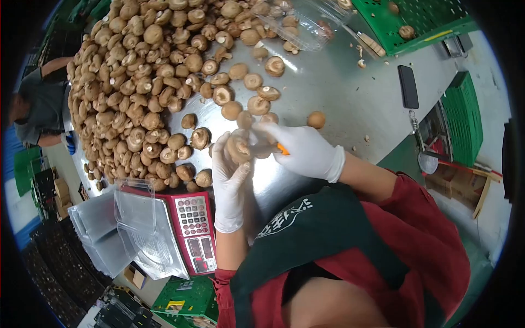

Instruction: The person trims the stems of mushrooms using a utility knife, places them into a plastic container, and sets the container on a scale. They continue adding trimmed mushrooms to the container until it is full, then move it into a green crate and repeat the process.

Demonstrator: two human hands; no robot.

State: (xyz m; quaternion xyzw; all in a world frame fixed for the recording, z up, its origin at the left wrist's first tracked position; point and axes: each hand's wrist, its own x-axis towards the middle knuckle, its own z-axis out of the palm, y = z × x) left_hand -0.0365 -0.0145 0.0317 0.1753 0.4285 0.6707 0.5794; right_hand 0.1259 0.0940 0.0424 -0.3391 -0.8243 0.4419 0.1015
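Note:
My left hand [229,188], in a white glove, is closed around a brown-capped mushroom [239,148], its pale underside and stem turned toward my right hand. My right hand [306,152], also gloved in white, grips a knife with an orange part at its handle [282,148]. The short blade points left and reaches the mushroom's stem. Both hands are above the metal table [328,82]. Just beyond them lie loose mushrooms [258,105], and one more mushroom [316,119] sits apart near my right hand.
A large mushroom heap [136,76] covers the table's left side. A red scale [194,218] with clear plastic boxes [143,218] stands at lower left. A green crate [421,27], a phone [408,86] and a clear container [298,27] lie farther off. Another person [41,106] stands at left.

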